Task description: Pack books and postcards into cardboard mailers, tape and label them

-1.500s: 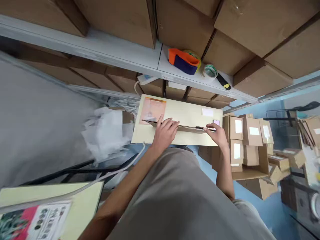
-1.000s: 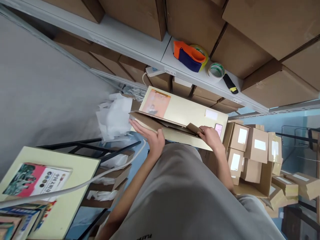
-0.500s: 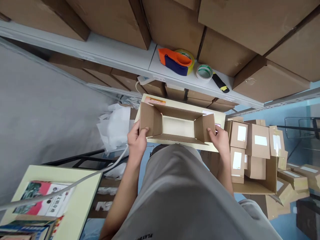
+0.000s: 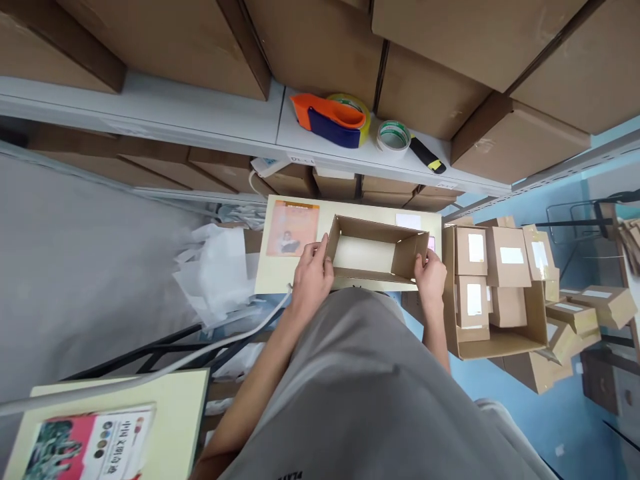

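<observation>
An open brown cardboard box [image 4: 376,252] stands squared up on a small pale yellow table [image 4: 280,275] in front of me. My left hand [image 4: 311,279] grips the box's left end wall, fingers curled over its edge. At the other end, my right hand [image 4: 430,275] holds the right wall. Through the box's open bottom the pale table surface shows. An orange printed sheet [image 4: 293,229] lies on the table left of the box. A white label [image 4: 408,221] sits on the table behind the box.
An orange and blue tape dispenser [image 4: 330,120], a tape roll [image 4: 393,135] and a black and yellow cutter [image 4: 427,156] lie on the grey shelf [image 4: 200,113] under large cartons. Small labelled boxes [image 4: 487,280] fill an open carton on the right. White wrapping [image 4: 215,270] is piled left. A book [image 4: 90,443] lies near left.
The flat cardboard blank has been unfolded into an open box. Both hands went from pressing it flat to holding its two ends, and the box shifted slightly right on the table.
</observation>
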Tool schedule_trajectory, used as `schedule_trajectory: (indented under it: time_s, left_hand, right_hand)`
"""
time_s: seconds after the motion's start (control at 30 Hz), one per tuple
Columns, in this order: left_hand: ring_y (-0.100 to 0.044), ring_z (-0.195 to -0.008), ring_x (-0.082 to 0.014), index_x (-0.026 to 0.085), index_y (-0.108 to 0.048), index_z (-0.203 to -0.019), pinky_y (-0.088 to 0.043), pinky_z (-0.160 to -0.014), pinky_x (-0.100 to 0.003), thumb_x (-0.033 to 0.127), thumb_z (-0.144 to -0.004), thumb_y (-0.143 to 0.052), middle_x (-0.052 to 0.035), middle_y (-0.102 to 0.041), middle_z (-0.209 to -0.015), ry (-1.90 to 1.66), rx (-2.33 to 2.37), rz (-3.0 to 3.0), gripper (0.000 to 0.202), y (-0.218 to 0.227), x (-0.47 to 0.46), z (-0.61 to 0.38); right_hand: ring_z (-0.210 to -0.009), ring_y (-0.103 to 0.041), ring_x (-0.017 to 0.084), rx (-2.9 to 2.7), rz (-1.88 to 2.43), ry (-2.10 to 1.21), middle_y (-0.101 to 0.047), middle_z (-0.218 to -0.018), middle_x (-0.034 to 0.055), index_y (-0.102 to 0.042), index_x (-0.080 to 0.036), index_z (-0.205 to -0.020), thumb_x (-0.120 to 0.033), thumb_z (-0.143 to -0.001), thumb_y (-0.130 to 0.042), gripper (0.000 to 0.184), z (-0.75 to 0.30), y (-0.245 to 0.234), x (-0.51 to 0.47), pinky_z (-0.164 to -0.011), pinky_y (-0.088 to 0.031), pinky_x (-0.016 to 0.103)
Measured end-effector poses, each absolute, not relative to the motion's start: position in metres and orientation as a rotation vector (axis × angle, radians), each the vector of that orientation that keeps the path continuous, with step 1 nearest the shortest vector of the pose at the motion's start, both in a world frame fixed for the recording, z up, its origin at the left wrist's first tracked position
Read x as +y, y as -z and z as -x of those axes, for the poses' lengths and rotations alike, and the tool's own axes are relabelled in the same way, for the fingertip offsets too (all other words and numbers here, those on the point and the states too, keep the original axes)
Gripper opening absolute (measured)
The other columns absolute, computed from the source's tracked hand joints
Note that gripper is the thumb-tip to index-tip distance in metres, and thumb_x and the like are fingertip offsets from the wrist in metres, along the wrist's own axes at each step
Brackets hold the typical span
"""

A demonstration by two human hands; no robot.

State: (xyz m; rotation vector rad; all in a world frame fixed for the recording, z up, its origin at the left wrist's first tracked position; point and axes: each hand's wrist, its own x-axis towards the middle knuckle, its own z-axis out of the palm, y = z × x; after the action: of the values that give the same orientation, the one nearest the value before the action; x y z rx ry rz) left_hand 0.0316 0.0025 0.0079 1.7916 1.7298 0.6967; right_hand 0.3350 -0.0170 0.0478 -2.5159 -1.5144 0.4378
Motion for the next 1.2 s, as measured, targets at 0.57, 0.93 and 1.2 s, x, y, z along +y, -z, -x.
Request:
schedule_trajectory:
  time_s: [0.57,0.93,1.2]
  left_hand:
    - [-0.072,-0.110,-0.0260,0.021,-0.079,-0.142,-0.060,-0.106,-0.042,0.013,-0.102,-0.054,-0.0150,-0.068,-0.133,-0.974,1.526,-1.909,0.048,-0.013,-0.011,-0.017]
    - [-0.071,-0.138,-0.0319,0.029,-0.071,-0.157,-0.059,-0.115,-0.042,0.048,-0.107,-0.064,-0.0108,-0.071,-0.156,-0.686,1.403,-1.855,0.054,-0.018,-0.006,-0.024]
    - [-0.075,-0.115,-0.0349,0.026,-0.086,-0.116,-0.060,-0.107,-0.049,0.044,-0.111,-0.046,-0.0116,-0.087,-0.117,-0.556,1.394,-1.804,0.044,0.003,0.012,-0.033]
  right_hand:
    - [-0.101,-0.075,0.034,-1.403,2.474,-0.258,-0.079,-0.124,0.0225,-0.076,-0.012,-0.138,-0.055,-0.110,-0.058,0.054,-0.332,-0.059,0.016,-0.088,-0.055,0.040]
    - [-0.079,-0.079,0.024,-1.400,2.184,-0.751,-0.082,-0.095,0.0074,-0.071,-0.021,-0.131,-0.058,-0.116,-0.047,0.047,-0.335,-0.057,0.039,-0.079,-0.058,0.034]
    - [-0.097,-0.075,0.025,-1.476,2.069,-0.896,-0.080,-0.106,0.0071,-0.071,-0.026,-0.131,-0.068,-0.116,-0.038,0.056,-0.340,-0.046,0.022,-0.093,-0.060,0.038]
